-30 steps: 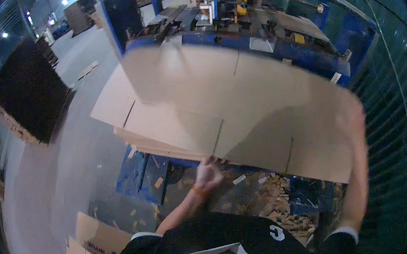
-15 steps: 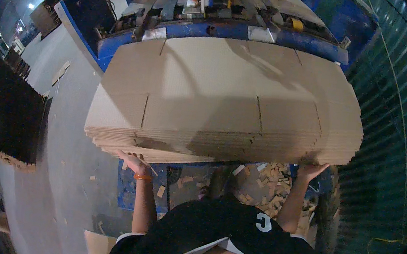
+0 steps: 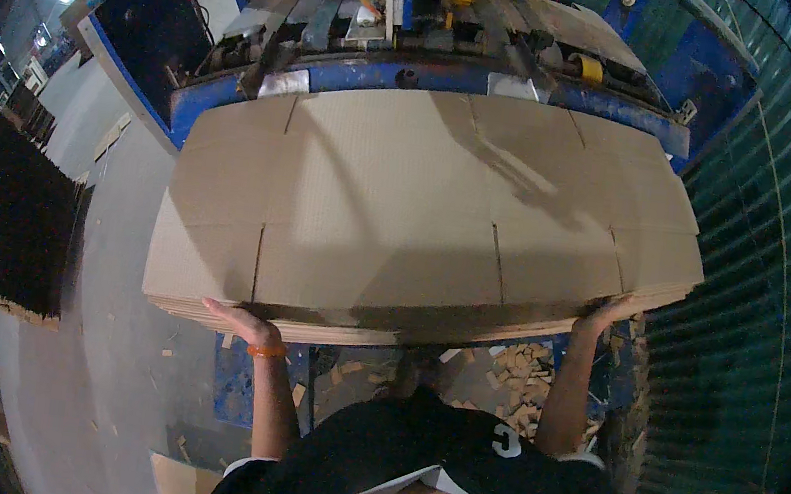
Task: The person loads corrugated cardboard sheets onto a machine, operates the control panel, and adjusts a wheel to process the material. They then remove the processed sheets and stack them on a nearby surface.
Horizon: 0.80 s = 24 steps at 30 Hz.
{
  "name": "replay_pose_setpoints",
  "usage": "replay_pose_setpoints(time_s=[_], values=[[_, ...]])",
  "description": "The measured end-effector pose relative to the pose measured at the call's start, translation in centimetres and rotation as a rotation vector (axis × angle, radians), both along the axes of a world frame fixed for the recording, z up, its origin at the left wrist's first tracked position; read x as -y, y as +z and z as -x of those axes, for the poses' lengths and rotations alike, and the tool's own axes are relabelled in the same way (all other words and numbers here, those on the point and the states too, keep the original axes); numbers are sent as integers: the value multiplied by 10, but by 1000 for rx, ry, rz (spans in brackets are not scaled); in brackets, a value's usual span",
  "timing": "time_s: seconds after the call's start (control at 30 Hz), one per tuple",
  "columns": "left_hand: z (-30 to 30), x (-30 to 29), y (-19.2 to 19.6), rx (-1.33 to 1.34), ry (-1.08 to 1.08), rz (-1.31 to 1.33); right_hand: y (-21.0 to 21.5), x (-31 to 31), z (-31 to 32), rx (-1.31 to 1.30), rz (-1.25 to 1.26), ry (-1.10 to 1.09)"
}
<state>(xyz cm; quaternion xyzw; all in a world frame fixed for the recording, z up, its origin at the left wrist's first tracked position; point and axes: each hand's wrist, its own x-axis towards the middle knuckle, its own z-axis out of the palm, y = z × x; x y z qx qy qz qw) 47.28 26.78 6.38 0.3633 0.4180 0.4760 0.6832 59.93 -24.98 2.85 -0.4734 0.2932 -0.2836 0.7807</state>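
Head view: a stack of slotted cardboard sheets [image 3: 385, 168] lies before a blue machine, its far edge along the near edge of the machine's front beam [image 3: 366, 75], between the beam's left and right ends. Whatever bears it from below is mostly hidden; a blue base [image 3: 233, 385] shows past the stack's near left corner.

The person's left hand [image 3: 252, 324] is against the near edge close to that corner, fingers toward the left. The right hand [image 3: 605, 313] meets the same edge nearer its right end, fingertips partly hidden. I cannot tell whether either hand is pinching the sheets or only bearing on them.

Risks, in my judgement: the near edges are stepped, so uneven pressure could slide upper sheets over lower ones. One hand bearing harder could skew the stack. Pale metal plates [image 3: 516, 87] at the beam could catch or crease a far edge that meets them. Cardboard scraps [image 3: 524, 389] on the floor could upset footing.

Room: grey floor separates the left edge from a dark pile [image 3: 4, 212], well apart. On the right, a corrugated green wall [image 3: 754, 268] leaves the corners a narrower margin.
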Motion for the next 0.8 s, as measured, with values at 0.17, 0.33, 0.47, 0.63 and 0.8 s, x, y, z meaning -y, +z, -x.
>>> replay_pose_setpoints(time_s=[0.17, 0.33, 0.47, 0.63, 0.8], values=[[-17, 19, 16, -79, 126, 23, -40, 23, -6, 128, -65, 52], [-21, 13, -10, -402, 202, -260, -106, 49, -18, -40, 418, -110], [-9, -9, -30, -345, 205, -251, -102, 55, -14, -254, 1057, -332], [5, -20, -8, -652, 154, -791, -8, 47, -26, -305, 956, -360], [-15, -23, 12, -692, 114, -557, -5, 53, -39, -419, 966, -319]])
